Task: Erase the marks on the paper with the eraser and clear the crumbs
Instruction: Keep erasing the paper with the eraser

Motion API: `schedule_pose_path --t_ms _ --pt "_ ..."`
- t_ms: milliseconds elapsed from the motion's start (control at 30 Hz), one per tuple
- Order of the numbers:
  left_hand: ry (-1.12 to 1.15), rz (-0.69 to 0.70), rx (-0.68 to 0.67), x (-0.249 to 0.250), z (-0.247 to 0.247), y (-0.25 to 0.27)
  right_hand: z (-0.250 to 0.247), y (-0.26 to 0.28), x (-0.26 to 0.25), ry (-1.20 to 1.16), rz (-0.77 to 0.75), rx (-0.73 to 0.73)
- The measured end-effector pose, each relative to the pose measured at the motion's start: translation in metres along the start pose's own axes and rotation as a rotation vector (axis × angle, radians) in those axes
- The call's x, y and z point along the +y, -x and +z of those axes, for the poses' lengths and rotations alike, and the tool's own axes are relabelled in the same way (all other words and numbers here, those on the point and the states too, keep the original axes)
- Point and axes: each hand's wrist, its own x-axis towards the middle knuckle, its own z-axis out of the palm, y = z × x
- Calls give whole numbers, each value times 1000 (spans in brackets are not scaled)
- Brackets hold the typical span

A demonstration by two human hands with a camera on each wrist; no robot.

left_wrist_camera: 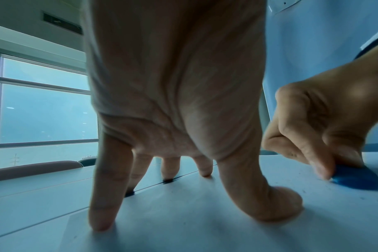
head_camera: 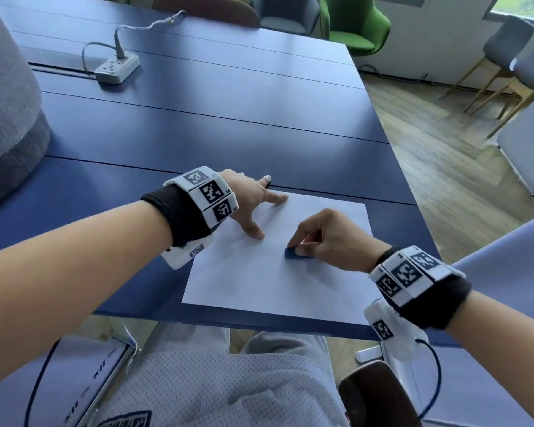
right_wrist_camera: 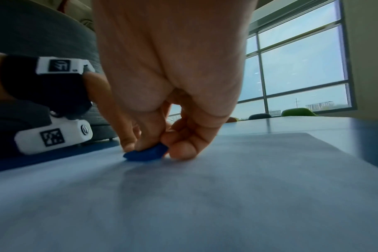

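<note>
While the right hand [head_camera: 327,238] pinches the blue eraser [head_camera: 296,253] between thumb and forefinger, the grip is closed on it and the eraser's underside sits flat on the paper [head_camera: 259,278], roughly mid-sheet and a bit toward the right side. Long axis of the eraser runs more or less left-right across the sheet in the head view, its tip poking out to the left past the fingertips, so the rubbing end faces the left hand [head_camera: 253,204]. That hand is spread, fingers straight, holding nothing: thumb and forefinger press down on the paper's far-left corner area, and the left wrist view shows the other fingertips landing past the sheet's far edge on the blue counter [head_camera: 228,103]. Eraser lies near the left thumb but apart from it, to its right and slightly nearer the body. Marks themselves too faint to make out; only a few dark specks near the eraser show in the left wrist view, possibly crumbs. Judgement: erasing step is in hand, crumb clearing not yet done. Right hand is the only one on the tool; strokes heading left would run toward the pinned corner, which should keep the sheet from buckling. A power strip [head_camera: 116,67] lies well apart at the far left.
</note>
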Motion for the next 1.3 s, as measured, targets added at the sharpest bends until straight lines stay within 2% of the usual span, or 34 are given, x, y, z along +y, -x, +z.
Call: schedule_pose_path --t_ms 33,167,200,300,333,467,533,667,733,900,1100,1300 --pt "-3 0 0 1 0 0 1 4 1 -3 -1 -9" --pt "-5 -3 -8 1 1 1 4 19 -8 59 -35 -266" --pt "-4 -4 -6 0 1 0 3 15 -8 53 -33 -243" --pt "-1 -3 0 0 1 0 0 3 -1 -6 2 -44" --pt "-2 -2 3 1 1 0 1 5 2 -34 8 -39" --pt "-5 4 1 -1 1 0 13 30 -4 1 -37 -266" --pt "-3 4 -3 -1 2 -2 8 23 -4 33 -36 -217" --pt "7 5 -3 -1 1 -2 -14 -5 11 0 78 59" --pt "3 7 -1 0 1 -2 -12 -3 16 -33 111 123" --pt "9 15 -5 -1 1 -3 -9 18 11 -25 80 -72" --pt "50 38 -22 0 1 -1 -37 -26 32 23 180 201" --pt "160 53 -27 -4 -8 0 -36 -24 34 40 190 151"
